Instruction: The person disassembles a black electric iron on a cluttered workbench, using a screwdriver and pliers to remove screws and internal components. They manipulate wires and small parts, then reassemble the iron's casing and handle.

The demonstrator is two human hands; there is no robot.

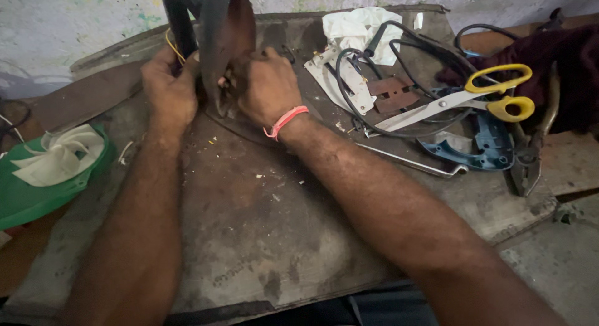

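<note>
Fingers of the left hand (pixel 167 89) and right hand (pixel 265 86) clamp a dark upright metal part (pixel 221 33) at 12 o'clock on the worn board (pixel 262 226); forearms extend toward 6 o'clock. Scissors (pixel 465 98) lie at 2 o'clock.

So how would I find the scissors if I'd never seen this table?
Start at the worn, dark worktable and look to its far right side, past the person's right hand. There, on a tangle of black cables above a blue plastic shell, lie the scissors. Only they have bright yellow handles and long silver blades.
</note>
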